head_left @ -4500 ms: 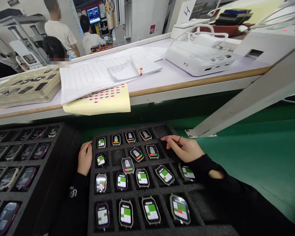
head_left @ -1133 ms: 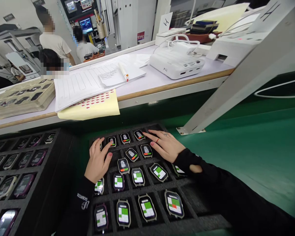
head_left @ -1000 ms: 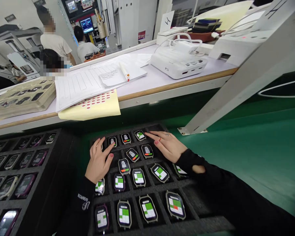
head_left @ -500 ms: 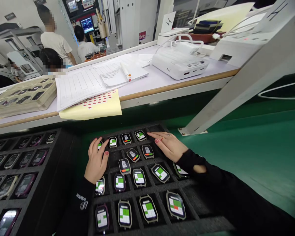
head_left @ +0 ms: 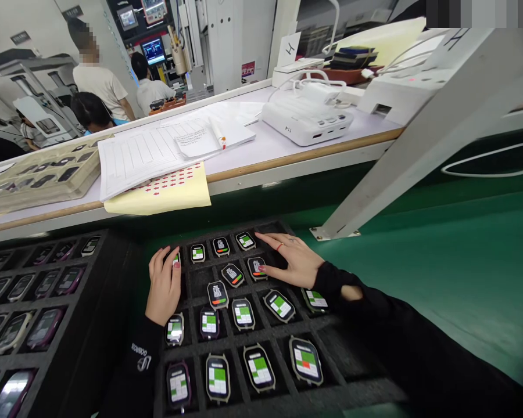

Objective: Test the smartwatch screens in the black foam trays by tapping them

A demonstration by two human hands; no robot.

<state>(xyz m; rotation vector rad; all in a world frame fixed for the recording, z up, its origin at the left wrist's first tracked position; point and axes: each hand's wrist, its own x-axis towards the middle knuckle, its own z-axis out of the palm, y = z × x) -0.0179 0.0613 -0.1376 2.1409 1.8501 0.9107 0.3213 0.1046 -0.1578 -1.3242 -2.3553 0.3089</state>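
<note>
A dark foam tray (head_left: pixel 239 342) in front of me holds several smartwatch bodies without straps, their screens lit. My left hand (head_left: pixel 163 287) rests at the tray's back left, its fingers stretched over a smartwatch (head_left: pixel 177 258) that they mostly cover. My right hand (head_left: pixel 296 258) lies open at the back right. Its thumb tip is over a smartwatch (head_left: pixel 256 267) with a dark text screen. Its index finger reaches beside a green-and-white-screened smartwatch (head_left: pixel 246 241). Another text-screened smartwatch (head_left: pixel 218 294) sits askew across a divider.
A second foam tray (head_left: pixel 70 313) of watches with dark screens stands at the left. Behind, a bench carries papers (head_left: pixel 143 151), a white charger box (head_left: pixel 305 122) and a beige tray (head_left: pixel 65 180). A white slanted post (head_left: pixel 375 174) stands at the right. Several people are in the background.
My left thumb and index finger have closed up and drawn left, away from the second watch. My right thumb has spread down onto the text-screened watch. The view has shifted slightly.
</note>
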